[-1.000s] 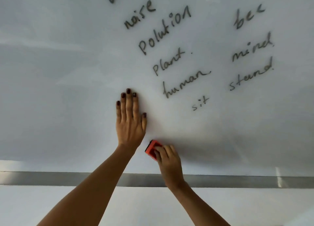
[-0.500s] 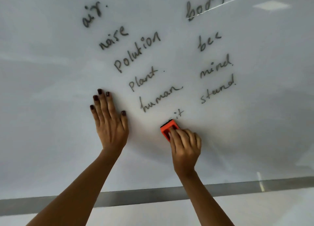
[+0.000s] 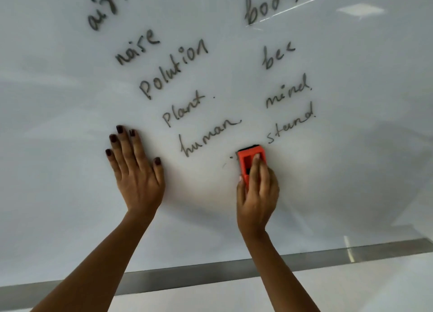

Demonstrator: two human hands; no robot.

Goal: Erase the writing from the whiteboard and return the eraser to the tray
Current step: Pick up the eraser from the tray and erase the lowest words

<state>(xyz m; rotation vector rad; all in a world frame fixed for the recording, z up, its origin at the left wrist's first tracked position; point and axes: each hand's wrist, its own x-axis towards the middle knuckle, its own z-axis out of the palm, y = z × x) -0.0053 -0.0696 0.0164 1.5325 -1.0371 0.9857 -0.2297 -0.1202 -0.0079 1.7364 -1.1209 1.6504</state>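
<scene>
The whiteboard (image 3: 70, 101) fills the view, with black handwritten words (image 3: 173, 71) in two columns. My right hand (image 3: 257, 194) holds an orange eraser (image 3: 248, 161) pressed flat on the board, just below the word "stand" and right of "human". Only faint smudges (image 3: 228, 163) of a word remain left of the eraser. My left hand (image 3: 136, 171) lies flat on the board with fingers spread, left of "human", holding nothing.
A grey metal strip (image 3: 210, 274) runs along the board's bottom edge, below both forearms. A white wall surface (image 3: 210, 297) lies under it. Light reflections show at the board's upper right.
My right hand has slid the eraser up and to the right over the word "sit", wiping most of it away. The left hand has stayed flat on the board.
</scene>
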